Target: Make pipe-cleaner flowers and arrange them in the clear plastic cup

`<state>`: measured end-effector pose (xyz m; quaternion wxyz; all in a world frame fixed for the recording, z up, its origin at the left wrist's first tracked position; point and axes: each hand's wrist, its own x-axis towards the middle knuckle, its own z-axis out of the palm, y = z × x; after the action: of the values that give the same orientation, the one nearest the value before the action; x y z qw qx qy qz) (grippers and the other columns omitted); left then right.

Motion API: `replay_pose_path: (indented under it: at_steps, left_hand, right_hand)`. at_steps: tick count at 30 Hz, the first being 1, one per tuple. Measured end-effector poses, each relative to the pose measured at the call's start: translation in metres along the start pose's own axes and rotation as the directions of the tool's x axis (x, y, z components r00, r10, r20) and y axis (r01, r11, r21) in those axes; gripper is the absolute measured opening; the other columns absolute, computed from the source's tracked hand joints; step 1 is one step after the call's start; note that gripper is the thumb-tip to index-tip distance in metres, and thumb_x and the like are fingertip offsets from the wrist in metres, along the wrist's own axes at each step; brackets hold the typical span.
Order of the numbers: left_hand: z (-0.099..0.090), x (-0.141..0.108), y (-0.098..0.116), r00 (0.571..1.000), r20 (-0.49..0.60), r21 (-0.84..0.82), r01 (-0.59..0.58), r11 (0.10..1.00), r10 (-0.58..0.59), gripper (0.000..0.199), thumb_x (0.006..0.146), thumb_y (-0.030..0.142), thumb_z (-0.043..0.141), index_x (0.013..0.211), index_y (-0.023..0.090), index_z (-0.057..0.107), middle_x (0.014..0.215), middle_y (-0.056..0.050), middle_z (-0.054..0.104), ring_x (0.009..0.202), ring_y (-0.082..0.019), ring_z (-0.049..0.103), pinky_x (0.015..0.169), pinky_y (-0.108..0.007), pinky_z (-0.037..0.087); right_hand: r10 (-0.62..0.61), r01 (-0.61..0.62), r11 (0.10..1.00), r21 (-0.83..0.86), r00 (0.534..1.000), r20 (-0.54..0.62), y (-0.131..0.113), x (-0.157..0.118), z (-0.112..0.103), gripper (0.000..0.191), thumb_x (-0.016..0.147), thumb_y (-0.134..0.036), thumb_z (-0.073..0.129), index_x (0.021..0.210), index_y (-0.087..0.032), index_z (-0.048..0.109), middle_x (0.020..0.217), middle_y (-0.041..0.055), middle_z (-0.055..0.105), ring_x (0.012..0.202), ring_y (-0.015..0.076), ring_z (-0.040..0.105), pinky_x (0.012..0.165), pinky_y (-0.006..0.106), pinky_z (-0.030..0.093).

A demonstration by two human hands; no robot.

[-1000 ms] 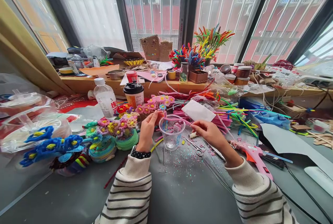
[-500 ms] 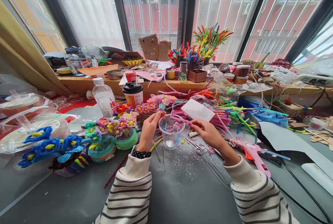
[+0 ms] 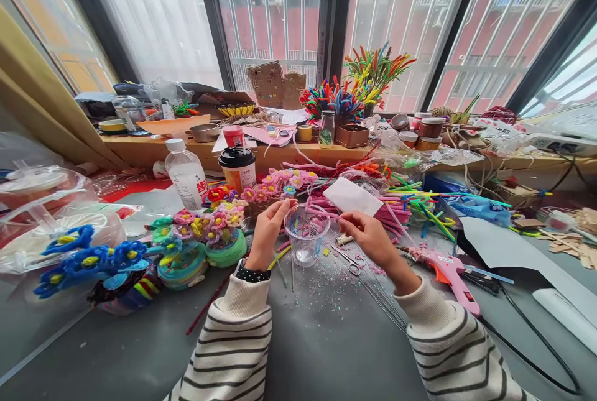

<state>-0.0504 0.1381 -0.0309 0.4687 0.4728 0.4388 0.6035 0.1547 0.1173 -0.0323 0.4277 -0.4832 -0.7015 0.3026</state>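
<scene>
A clear plastic cup (image 3: pixel 305 242) with printing on its side stands upright on the grey table. My left hand (image 3: pixel 268 233) pinches its rim from the left, with fingers closed. Along the cup's far rim runs a pink pipe cleaner (image 3: pixel 319 213). At the cup's right side, my right hand (image 3: pixel 368 236) is closed in a pinch around the pipe cleaner's end, mostly hidden by the fingers. Scissors (image 3: pixel 352 263) lie just right of the cup, among loose wires (image 3: pixel 380 298) and scattered glitter.
Pipe-cleaner flower pots (image 3: pixel 226 248) stand at left, near a water bottle (image 3: pixel 184 171) and a lidded paper cup (image 3: pixel 237 168). Behind my hands are pink pipe cleaners (image 3: pixel 396 221) and a white card (image 3: pixel 352 196). A pink glue gun (image 3: pixel 450 273) with a cord lies at right.
My right hand has shifted slightly, its fingertips a little farther from the cup's rim. The pink strand between them shows less. My left hand stays on the rim.
</scene>
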Motion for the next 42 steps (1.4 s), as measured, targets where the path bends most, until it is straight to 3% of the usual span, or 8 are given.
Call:
replay_pose_path:
  at_steps: [11,17,19,24,32,35,38,42]
  left_hand:
    - [0.005,0.0,0.013,0.975,0.192,0.219,-0.158,0.963,0.116,0.031,0.064,0.038,0.065,0.086,0.016,0.068,0.095,-0.009,0.067,0.086,-0.021,0.06,0.077,-0.03,0.045]
    - [0.013,-0.012,0.031,0.949,0.152,0.194,-0.302,0.933,0.275,0.018,0.065,0.032,0.066,0.072,0.016,0.071,0.077,-0.006,0.067,0.078,-0.019,0.059,0.076,-0.03,0.044]
    - [0.017,-0.022,0.044,0.901,0.202,0.208,-0.422,0.883,0.383,0.011,0.066,0.027,0.066,0.071,0.018,0.071,0.076,-0.005,0.066,0.077,-0.018,0.058,0.075,-0.029,0.044]
    - [0.029,-0.051,0.075,0.675,0.364,0.268,-0.736,0.622,0.641,0.013,0.071,0.019,0.063,0.08,0.024,0.07,0.076,-0.003,0.06,0.073,-0.013,0.055,0.068,-0.027,0.045]
    - [0.04,-0.073,0.087,0.385,0.421,0.365,-0.901,0.236,0.821,0.019,0.071,0.019,0.064,0.084,0.032,0.067,0.079,0.001,0.047,0.075,-0.011,0.048,0.072,-0.029,0.042]
    - [0.048,-0.075,0.092,0.329,0.441,0.335,-0.923,0.187,0.835,0.015,0.07,0.02,0.064,0.079,0.032,0.068,0.08,0.001,0.045,0.079,-0.013,0.045,0.075,-0.031,0.041]
    - [0.059,-0.074,0.098,0.299,0.464,0.213,-0.951,0.223,0.834,0.015,0.071,0.018,0.064,0.078,0.03,0.068,0.081,0.001,0.045,0.076,-0.011,0.048,0.072,-0.029,0.043]
    - [0.071,-0.068,0.097,0.358,0.393,0.093,-0.932,0.35,0.847,0.02,0.072,0.015,0.062,0.085,0.03,0.068,0.079,0.0,0.048,0.073,-0.01,0.051,0.063,-0.023,0.046]
  right_hand:
    - [-0.229,0.231,0.961,-0.151,0.973,0.027,-0.021,-0.007,-0.002,0.019,0.081,-0.028,0.049,0.086,-0.017,0.064,0.083,0.0072,0.066,0.077,0.0183,0.06,0.071,0.03,0.046]
    - [-0.275,0.295,0.909,-0.294,0.956,0.105,-0.036,-0.011,-0.019,0.02,0.082,-0.028,0.049,0.087,-0.019,0.065,0.084,0.0075,0.065,0.079,0.0194,0.059,0.073,0.033,0.045]
    - [-0.285,0.308,0.9,-0.308,0.951,0.12,-0.039,-0.013,-0.027,0.02,0.081,-0.029,0.05,0.087,-0.02,0.066,0.083,0.0068,0.065,0.078,0.0188,0.058,0.073,0.032,0.045]
    - [-0.322,0.347,0.883,-0.314,0.938,0.133,-0.05,-0.019,-0.046,0.018,0.081,-0.029,0.051,0.087,-0.02,0.065,0.085,0.0057,0.064,0.08,0.0176,0.058,0.074,0.031,0.044]
    - [-0.429,0.49,0.848,-0.202,0.858,0.282,-0.073,-0.036,-0.053,0.019,0.077,-0.033,0.056,0.092,-0.022,0.061,0.091,0.004,0.063,0.088,0.0178,0.057,0.097,0.041,0.031]
    - [-0.47,0.509,0.856,-0.091,0.84,0.273,-0.08,-0.04,-0.05,0.019,0.081,-0.035,0.049,0.088,-0.021,0.061,0.086,0.0032,0.064,0.084,0.0169,0.057,0.097,0.04,0.031]
    - [-0.456,0.457,0.889,0.033,0.872,0.177,-0.082,-0.041,-0.046,0.026,0.085,-0.037,0.041,0.082,-0.02,0.061,0.076,0.0028,0.063,0.073,0.0149,0.057,0.073,0.029,0.045]
    - [-0.345,0.318,0.914,0.252,0.936,0.069,-0.08,-0.041,-0.041,0.024,0.08,-0.04,0.049,0.078,-0.02,0.062,0.065,-0.0003,0.059,0.058,0.0111,0.053,0.055,0.022,0.045]
